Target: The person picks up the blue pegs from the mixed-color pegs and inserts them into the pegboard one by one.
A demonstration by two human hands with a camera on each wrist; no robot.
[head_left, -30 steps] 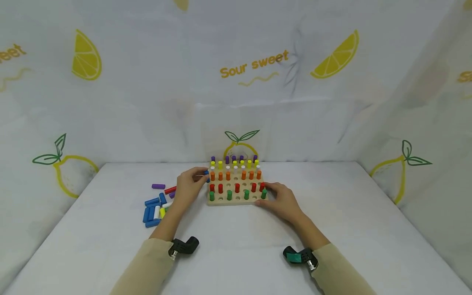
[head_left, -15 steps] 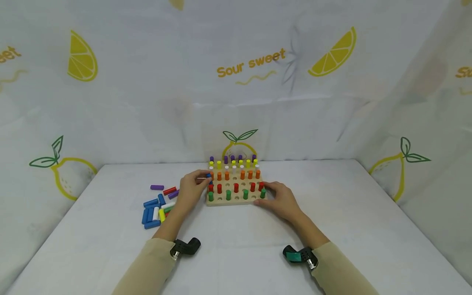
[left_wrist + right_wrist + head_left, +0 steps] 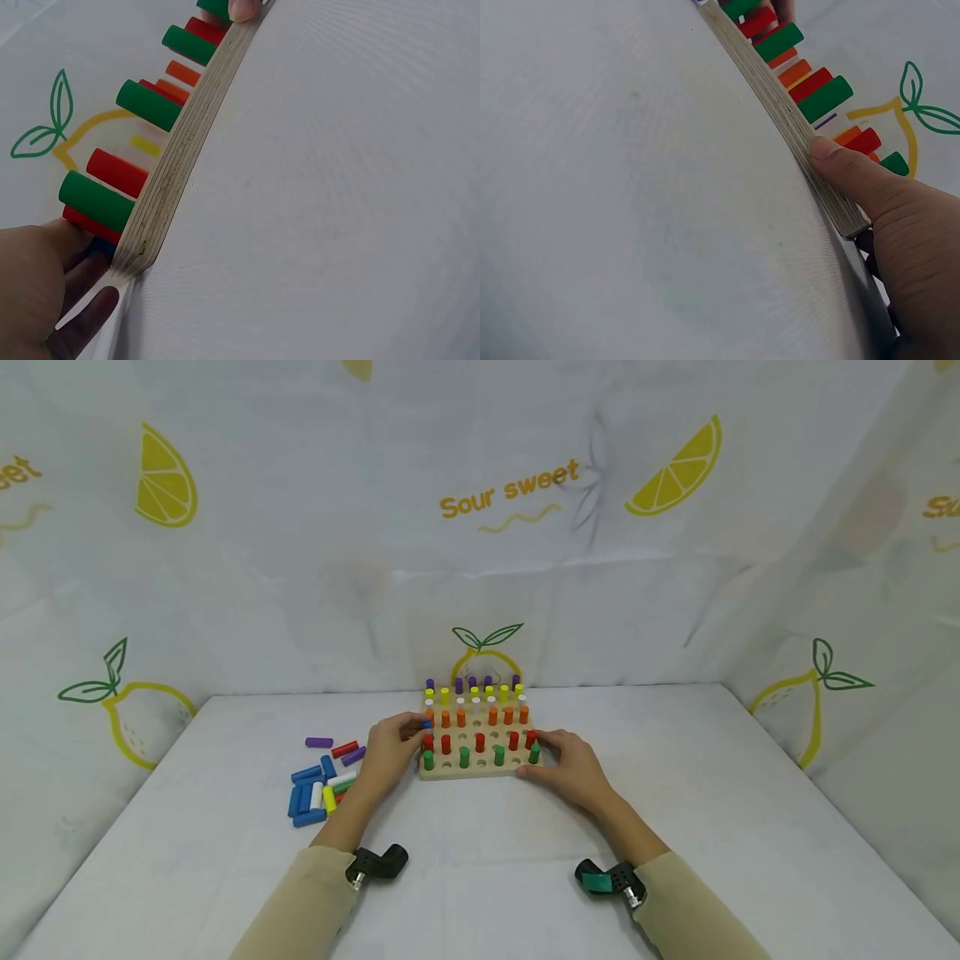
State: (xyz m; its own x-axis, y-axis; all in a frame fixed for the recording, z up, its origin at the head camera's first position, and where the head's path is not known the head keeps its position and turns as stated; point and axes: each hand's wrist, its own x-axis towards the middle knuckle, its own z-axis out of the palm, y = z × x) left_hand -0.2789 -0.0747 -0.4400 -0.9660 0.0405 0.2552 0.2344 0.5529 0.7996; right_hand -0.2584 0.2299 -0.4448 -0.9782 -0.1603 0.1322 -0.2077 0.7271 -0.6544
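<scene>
A wooden pegboard [image 3: 454, 773] with rows of coloured pegs stands upright in its holes before me. At its left edge my left hand [image 3: 392, 750] pinches a blue peg [image 3: 427, 725], which sits low between the orange row and the red row. In the left wrist view that blue peg [image 3: 103, 247] is mostly hidden behind a red peg and the fingers. My right hand [image 3: 572, 768] grips the board's front right corner. Its thumb [image 3: 826, 149] presses on the front edge, while the other fingers lie along the right side, partly hidden in the right wrist view.
Loose pegs lie left of the board: several blue pegs [image 3: 309, 817], a purple peg [image 3: 318, 742], a red peg [image 3: 346, 749], a yellow peg [image 3: 329, 798] and white ones. The left forearm passes close beside this pile. A printed cloth backdrop [image 3: 315, 593] rises behind the table.
My left hand has moved slightly right with the blue peg, from beside the board to over its left edge, and the peg has come down lower. The right hand has stayed at the corner.
</scene>
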